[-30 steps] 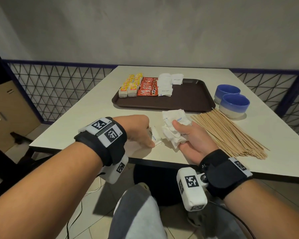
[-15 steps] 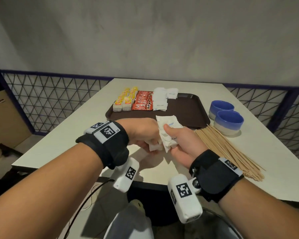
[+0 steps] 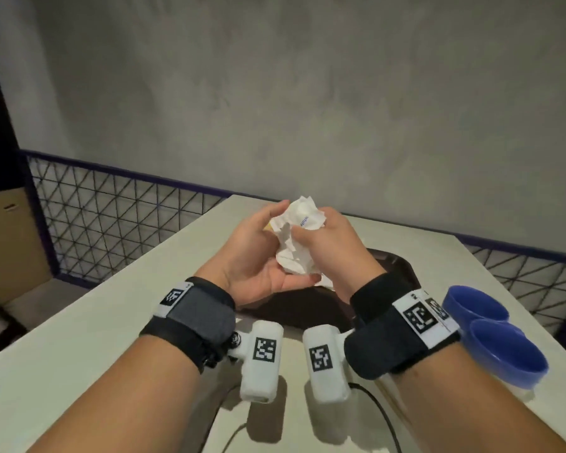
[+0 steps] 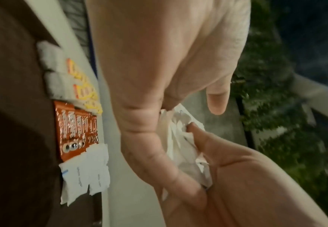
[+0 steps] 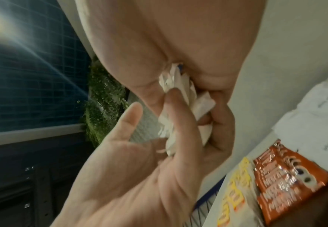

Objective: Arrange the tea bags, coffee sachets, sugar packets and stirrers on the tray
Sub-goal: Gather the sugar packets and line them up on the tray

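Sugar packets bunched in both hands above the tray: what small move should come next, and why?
Probably lower the bunch of sugar packets toward the tray and lay them beside the white packets already lined up next to the coffee sachets. Both the left hand and right hand grip the crumpled bunch in the air, so it likely needs squaring up first.

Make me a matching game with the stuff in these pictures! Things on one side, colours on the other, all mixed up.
Things:
1. sugar packets held in both hands
2. coffee sachets
3. bowls
4. tray

Colours:
A. blue
B. dark brown
C. white
D. orange-red

Pairs: 1-C, 2-D, 3-A, 4-B
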### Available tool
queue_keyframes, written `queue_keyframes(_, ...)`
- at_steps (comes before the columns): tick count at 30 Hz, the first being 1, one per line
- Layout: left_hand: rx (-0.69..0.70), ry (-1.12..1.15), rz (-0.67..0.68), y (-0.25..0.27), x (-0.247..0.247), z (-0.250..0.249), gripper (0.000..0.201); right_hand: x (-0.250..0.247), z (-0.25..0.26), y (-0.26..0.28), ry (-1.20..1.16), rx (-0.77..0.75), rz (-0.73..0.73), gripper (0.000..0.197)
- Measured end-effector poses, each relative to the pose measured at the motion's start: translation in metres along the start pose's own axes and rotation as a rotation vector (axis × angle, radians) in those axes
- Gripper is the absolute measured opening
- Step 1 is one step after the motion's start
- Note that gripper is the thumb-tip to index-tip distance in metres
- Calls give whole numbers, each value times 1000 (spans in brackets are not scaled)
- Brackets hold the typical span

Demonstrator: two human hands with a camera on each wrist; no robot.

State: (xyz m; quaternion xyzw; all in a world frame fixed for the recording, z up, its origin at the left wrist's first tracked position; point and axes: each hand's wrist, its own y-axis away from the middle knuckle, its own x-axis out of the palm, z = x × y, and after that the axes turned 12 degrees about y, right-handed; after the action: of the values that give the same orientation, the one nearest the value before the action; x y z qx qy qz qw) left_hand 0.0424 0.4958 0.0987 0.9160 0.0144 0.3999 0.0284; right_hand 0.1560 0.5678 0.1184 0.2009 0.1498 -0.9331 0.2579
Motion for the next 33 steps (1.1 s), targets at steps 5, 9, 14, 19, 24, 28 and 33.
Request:
queue_keyframes(5, 54, 185, 11, -28, -30, 12, 71, 1, -15, -31, 496, -54, 131, 49)
queue_keyframes(9, 73, 192, -73, -34, -36, 13, 63, -2, -26, -48, 524, -28, 191, 67)
queue_keyframes(14, 121, 127, -205, -38, -37, 18, 47, -9, -30, -58, 374, -30, 310, 31)
queue_keyframes(19, 148, 165, -218, -39, -38, 20, 42, -12, -32, -62, 225, 9, 289, 42)
queue_keyframes(24, 162, 175, -215, -43, -43, 24, 42, -14, -39, -63, 116, 35, 195, 53)
queue_keyframes(28, 178, 155, -215, -45, -46, 26, 41, -16, -47, -64, 65, 19, 174, 45)
queue_keyframes(33, 242, 156, -217, -46, -46, 28, 44, -24, -56, -71, 51, -17, 177, 35)
